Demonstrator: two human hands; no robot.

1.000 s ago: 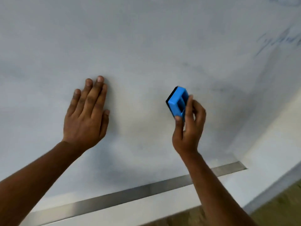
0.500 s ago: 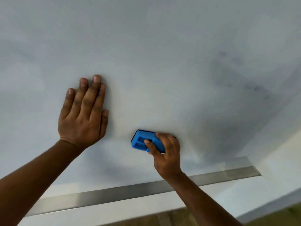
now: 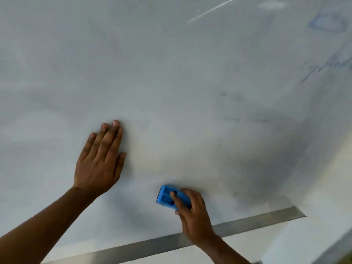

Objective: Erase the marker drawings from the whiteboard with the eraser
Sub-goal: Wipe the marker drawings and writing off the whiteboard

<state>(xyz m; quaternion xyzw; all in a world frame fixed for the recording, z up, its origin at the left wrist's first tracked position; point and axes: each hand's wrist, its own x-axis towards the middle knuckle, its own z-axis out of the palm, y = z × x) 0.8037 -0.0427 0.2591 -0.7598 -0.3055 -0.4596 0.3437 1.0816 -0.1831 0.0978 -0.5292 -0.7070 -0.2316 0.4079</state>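
Note:
The whiteboard (image 3: 171, 73) fills the view, smeared grey with faint wiped ink. My right hand (image 3: 192, 212) grips the blue eraser (image 3: 166, 197) and holds it flat against the board's lower part, just above the bottom frame. My left hand (image 3: 101, 161) lies flat on the board with straight fingers, to the left of and above the eraser. Faint blue marker drawings remain at the upper right: a rounded outline (image 3: 327, 22) and scribbled writing (image 3: 323, 67). Dim smudged marks (image 3: 245, 115) sit right of centre.
A metal frame strip (image 3: 247, 224) runs along the board's lower edge. A white wall (image 3: 323, 216) lies to the right of and below the board. A bright streak of glare (image 3: 211, 9) crosses the top.
My right hand brought the eraser down from mid-board to the lower part and turned it sideways. The view has shifted, showing the blue drawings at the upper right again. My left hand stays flat.

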